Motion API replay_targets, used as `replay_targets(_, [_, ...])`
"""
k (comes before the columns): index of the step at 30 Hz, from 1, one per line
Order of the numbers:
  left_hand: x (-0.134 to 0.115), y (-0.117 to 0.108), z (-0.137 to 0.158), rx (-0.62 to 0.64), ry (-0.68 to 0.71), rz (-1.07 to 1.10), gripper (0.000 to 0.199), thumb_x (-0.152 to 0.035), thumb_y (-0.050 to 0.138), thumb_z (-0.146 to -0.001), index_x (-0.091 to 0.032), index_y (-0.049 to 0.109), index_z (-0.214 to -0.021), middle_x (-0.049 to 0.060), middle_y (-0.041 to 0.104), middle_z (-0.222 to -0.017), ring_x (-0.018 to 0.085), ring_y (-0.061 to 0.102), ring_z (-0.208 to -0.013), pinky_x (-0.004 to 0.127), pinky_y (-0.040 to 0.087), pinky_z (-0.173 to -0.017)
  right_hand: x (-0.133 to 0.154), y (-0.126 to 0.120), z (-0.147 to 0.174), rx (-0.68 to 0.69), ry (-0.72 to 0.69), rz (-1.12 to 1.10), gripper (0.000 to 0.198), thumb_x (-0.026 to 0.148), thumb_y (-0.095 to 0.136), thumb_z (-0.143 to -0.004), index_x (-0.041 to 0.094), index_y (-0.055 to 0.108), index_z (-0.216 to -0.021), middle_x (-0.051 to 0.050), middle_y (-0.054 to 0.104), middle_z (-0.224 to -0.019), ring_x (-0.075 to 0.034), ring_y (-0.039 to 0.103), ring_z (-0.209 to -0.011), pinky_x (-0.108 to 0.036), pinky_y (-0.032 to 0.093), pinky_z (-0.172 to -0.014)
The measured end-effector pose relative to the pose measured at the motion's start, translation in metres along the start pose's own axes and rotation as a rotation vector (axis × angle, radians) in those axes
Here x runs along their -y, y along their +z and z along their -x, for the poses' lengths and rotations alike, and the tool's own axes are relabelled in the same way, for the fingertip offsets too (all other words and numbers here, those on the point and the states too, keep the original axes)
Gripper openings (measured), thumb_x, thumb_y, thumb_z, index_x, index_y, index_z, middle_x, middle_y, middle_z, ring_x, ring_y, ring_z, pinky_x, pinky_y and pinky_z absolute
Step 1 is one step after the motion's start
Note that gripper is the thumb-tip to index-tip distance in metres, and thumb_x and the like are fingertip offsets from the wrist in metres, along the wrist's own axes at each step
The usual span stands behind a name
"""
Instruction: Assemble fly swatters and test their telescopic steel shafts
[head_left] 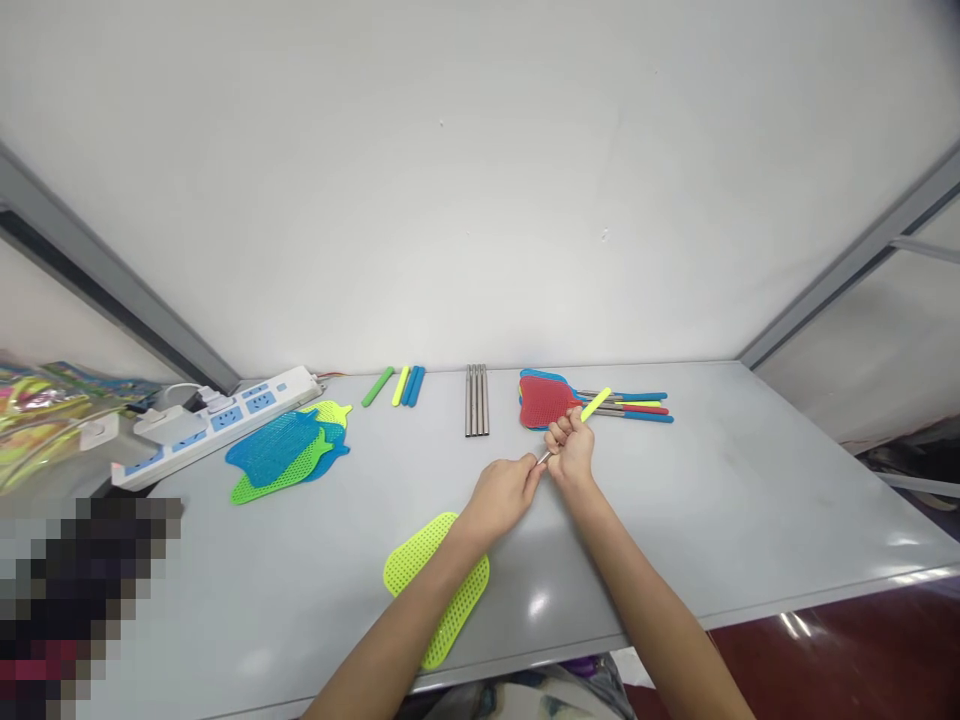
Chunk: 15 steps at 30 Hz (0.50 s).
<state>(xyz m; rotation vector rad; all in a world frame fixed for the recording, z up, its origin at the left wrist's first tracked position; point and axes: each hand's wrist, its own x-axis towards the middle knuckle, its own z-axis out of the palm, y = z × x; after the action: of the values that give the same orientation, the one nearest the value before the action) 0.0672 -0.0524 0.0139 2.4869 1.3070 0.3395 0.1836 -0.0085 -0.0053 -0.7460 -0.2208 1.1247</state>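
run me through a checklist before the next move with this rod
1. Left-hand grip on the metal rod: ok, fingers pinch it.
2. Right-hand grip on the yellow handle: ok, fingers are closed around it.
3. Metal rod fully seated in the yellow handle: cannot tell, the join is hidden.
4. Loose swatter head fully in sight: not ok, the left forearm hides part.
5. Four other rods lined up: ok, side by side.
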Motion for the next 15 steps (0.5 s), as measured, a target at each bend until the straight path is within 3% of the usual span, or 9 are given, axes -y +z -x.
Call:
replay_targets(7, [-0.004,0.000,0.000,0.013,-0.007,0.002,0.042,-0.039,0.014,-0.084,-0.019,0.049,-0.076,0.003,0.057,-0.062,0.016,0.054,-0.059,0.024,0.031,-0.052,0.009,-0.004,-0.011,-0.035,-0.034,0.021,0.029,0.044,0.043,-0.074,0.019,0.034,-0.064,0.011,0.013,-0.043,-0.004,0.010,-0.032,-0.016,0.009,-0.026])
replay_targets(15, [-0.004,0.000,0.004,0.016,0.042,0.048,0.042,-0.039,0.013,-0.084,-0.019,0.049,-0.075,0.003,0.057,-0.063,0.015,0.052,-0.057,0.023,0.030,-0.051,0.024,-0.010,-0.019,-0.052,-0.067,0.020,0.022,0.036,0.041,-0.078,0.018,0.036,-0.066,0.011,0.014,-0.043,-0.003,0.011,-0.031,-0.015,0.010,-0.026])
